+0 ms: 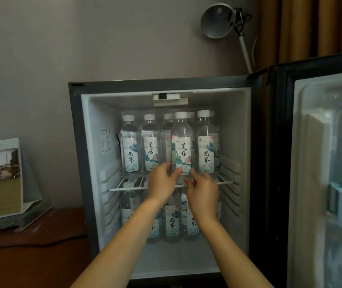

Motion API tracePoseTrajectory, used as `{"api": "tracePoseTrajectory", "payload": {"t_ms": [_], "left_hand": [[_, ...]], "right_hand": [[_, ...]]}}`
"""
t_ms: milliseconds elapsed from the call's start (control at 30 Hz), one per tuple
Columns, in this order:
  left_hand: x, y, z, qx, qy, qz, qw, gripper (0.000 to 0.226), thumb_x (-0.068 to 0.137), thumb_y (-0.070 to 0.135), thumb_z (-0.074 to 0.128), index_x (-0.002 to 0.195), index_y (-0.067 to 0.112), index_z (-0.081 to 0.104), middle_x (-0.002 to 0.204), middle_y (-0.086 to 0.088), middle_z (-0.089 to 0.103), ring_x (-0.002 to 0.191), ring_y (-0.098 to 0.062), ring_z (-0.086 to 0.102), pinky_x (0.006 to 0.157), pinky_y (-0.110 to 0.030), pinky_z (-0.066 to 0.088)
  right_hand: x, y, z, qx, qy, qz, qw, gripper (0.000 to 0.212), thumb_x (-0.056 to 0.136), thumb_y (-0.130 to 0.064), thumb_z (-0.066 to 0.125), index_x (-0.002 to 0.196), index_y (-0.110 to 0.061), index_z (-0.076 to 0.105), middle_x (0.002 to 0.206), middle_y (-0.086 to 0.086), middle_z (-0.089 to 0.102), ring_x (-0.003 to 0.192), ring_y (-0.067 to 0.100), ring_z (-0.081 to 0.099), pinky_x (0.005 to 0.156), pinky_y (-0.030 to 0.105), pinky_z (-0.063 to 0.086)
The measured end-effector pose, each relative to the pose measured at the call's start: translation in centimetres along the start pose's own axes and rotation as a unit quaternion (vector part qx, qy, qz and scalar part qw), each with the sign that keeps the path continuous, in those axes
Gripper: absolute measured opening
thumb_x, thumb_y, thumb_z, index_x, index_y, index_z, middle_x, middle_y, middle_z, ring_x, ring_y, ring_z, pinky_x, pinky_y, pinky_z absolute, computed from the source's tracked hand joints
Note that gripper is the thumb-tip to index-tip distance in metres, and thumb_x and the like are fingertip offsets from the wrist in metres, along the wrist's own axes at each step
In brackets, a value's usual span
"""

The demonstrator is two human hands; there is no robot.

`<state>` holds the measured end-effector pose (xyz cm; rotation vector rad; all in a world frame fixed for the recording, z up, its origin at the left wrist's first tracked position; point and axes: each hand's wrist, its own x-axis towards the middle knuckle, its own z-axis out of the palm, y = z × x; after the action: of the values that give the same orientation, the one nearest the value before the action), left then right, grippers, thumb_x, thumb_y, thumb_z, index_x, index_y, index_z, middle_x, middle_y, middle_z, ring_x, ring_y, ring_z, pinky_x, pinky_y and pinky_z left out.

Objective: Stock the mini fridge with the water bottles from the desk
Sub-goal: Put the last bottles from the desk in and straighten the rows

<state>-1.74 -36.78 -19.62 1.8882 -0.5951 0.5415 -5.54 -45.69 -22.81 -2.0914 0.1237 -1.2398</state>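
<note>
Clear plastic water bottle, white-capped, is being held upright at the near edge of the upper wire shelf inside the open mini fridge.

Grip: left hand is being wrapped round the lower left of the bottle, thumb lying across the bottom of the label. Right hand is pinching the lower right, close to the base. Both hands are grasping the same bottle. Neither is free.

Key relation: the bottle's long axis is running vertically, cap up. The body is lying directly above and slightly far of both hands, which are flanking the base from left and right. Both are equally near; neither arm is leading.

Position: the bottle is standing nearer than the back row of bottles, directly in front of the third one. Contact between base and shelf is being hidden by the fingers; it cannot be told.

Lower compartment is being filled by more bottles. Fridge door is standing open at the right. Desk is lying to the left.

Judgement: placement is being finished. A straight downward settle, then release outward to both sides, is being called for. Tipping on the wire rods is being noted as the risk.
</note>
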Motion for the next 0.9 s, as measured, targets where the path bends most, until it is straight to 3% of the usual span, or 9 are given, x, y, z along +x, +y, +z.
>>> {"api": "tracePoseTrajectory", "payload": {"t_ms": [167, 433, 567, 700, 800, 900], "left_hand": [[0.2, -0.7, 0.5, 0.061, 0.037, -0.012, 0.997, 0.034, 0.089, 0.033, 0.059, 0.099, 0.002, 0.067, 0.096, -0.007, 0.070, 0.089, -0.017, 0.064, 0.073, -0.021, 0.043], [-0.3, -0.4, 0.5, 0.081, 0.061, -0.018, 0.995, 0.042, 0.086, 0.039, 0.063, 0.104, 0.002, 0.062, 0.099, -0.010, 0.069, 0.090, -0.019, 0.063, 0.074, -0.023, 0.044], [-0.3, -0.1, 0.1, 0.096, 0.016, -0.031, 0.995, 0.045, 0.085, 0.034, 0.065, 0.118, 0.003, 0.057, 0.109, -0.009, 0.066, 0.099, -0.020, 0.061, 0.084, -0.028, 0.047], [-1.7, -0.1, -1.1, 0.063, 0.021, -0.040, 0.997, 0.034, 0.090, 0.018, 0.058, 0.123, 0.010, 0.054, 0.112, -0.001, 0.064, 0.097, -0.012, 0.059, 0.083, -0.021, 0.045], [-4.3, -1.8, -3.2, 0.006, 0.076, -0.011, 0.997, 0.022, 0.091, 0.012, 0.055, 0.112, 0.017, 0.060, 0.097, 0.005, 0.064, 0.087, -0.009, 0.061, 0.073, -0.015, 0.046], [-8.0, -5.1, -6.2, -0.022, 0.150, 0.021, 0.988, 0.017, 0.090, 0.009, 0.054, 0.097, 0.023, 0.060, 0.083, 0.001, 0.066, 0.076, -0.012, 0.065, 0.068, -0.025, 0.053]], "right_hand": [[-0.1, 0.1, 0.2, 0.004, 0.012, 0.007, 1.000, 0.036, 0.090, -0.008, 0.057, 0.126, -0.004, 0.056, 0.106, 0.015, 0.062, 0.090, 0.027, 0.061, 0.072, 0.019, 0.036], [-0.4, -0.1, 0.4, 0.028, 0.018, 0.034, 0.999, 0.041, 0.092, -0.006, 0.054, 0.132, -0.004, 0.049, 0.116, 0.013, 0.056, 0.100, 0.024, 0.058, 0.080, 0.016, 0.034], [-0.4, 0.0, 0.3, 0.047, 0.025, 0.045, 0.998, 0.038, 0.090, -0.003, 0.055, 0.128, -0.003, 0.054, 0.118, 0.015, 0.058, 0.103, 0.026, 0.059, 0.084, 0.017, 0.036], [-2.1, 0.1, 0.4, 0.090, 0.086, 0.019, 0.992, 0.028, 0.086, 0.004, 0.055, 0.110, -0.003, 0.067, 0.102, 0.012, 0.066, 0.092, 0.023, 0.062, 0.078, 0.012, 0.037], [-4.3, 0.1, 1.5, 0.117, 0.044, 0.014, 0.992, 0.024, 0.086, 0.002, 0.055, 0.104, -0.005, 0.069, 0.095, 0.007, 0.068, 0.086, 0.015, 0.060, 0.077, 0.020, 0.045], [-6.7, -0.4, 3.2, 0.127, -0.054, 0.026, 0.990, 0.020, 0.087, -0.002, 0.055, 0.100, -0.010, 0.069, 0.082, 0.002, 0.066, 0.075, 0.014, 0.060, 0.069, 0.027, 0.048]]}}
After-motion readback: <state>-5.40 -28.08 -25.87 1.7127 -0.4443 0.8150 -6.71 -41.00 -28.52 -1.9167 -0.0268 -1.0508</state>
